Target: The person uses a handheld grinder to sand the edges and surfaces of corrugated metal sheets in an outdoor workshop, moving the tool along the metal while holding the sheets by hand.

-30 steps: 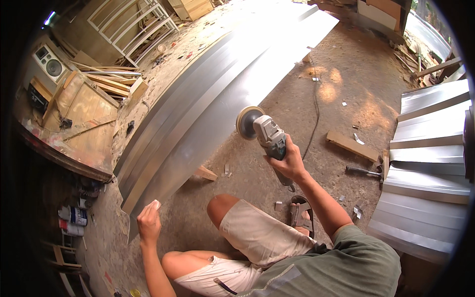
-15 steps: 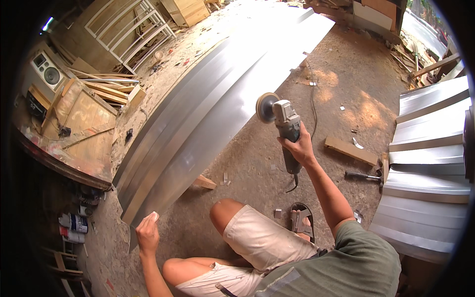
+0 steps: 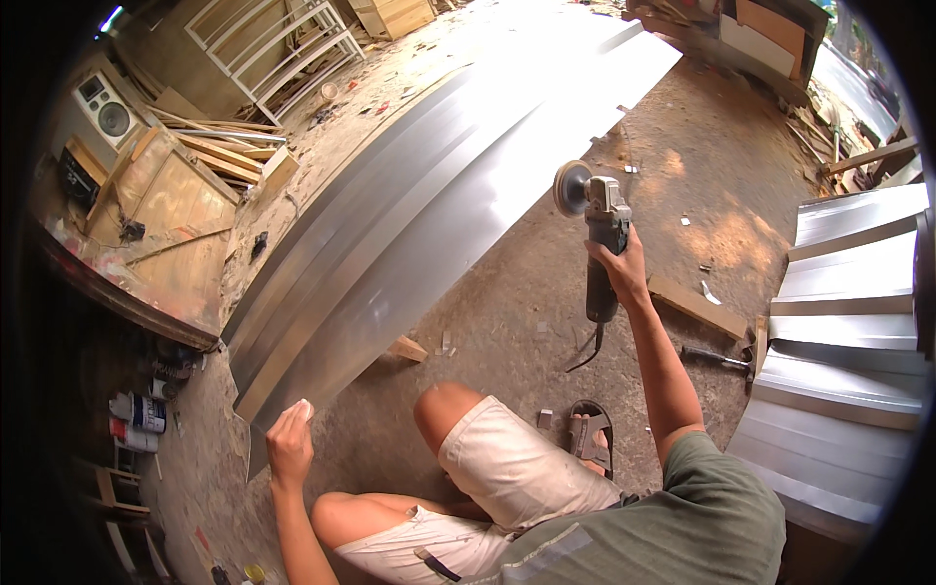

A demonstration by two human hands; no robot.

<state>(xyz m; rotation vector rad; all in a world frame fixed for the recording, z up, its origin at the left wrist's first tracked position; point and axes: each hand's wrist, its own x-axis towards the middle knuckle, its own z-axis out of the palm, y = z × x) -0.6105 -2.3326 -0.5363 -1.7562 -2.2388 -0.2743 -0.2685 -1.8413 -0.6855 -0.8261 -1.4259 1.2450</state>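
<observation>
My right hand (image 3: 624, 265) is wrapped round the body of an angle grinder (image 3: 608, 219), held upright with its round disc (image 3: 571, 189) beside the sheet's right edge. From its lower end a black cord hangs down. A long, ribbed, shiny metal sheet (image 3: 390, 283) slants across from near left to far right, its far part washed out by glare. At its near corner my left hand (image 3: 291, 444) is closed against the edge. Something small and whitish shows at these fingertips; its kind is unclear, and whether the fingers also pinch the sheet is hidden.
Right, more ribbed metal sheets (image 3: 838, 380) lie beside a hammer (image 3: 717, 358) and a wooden block (image 3: 697, 307). A wooden support (image 3: 408, 349) pokes out under the long sheet. Left are a wooden panel (image 3: 180, 234), a speaker (image 3: 109, 112) and cans (image 3: 146, 414).
My right hand has carried the grinder to the right and slightly up, away from the sheet's edge. The left hand stays at the near corner. The view has shifted slightly.
</observation>
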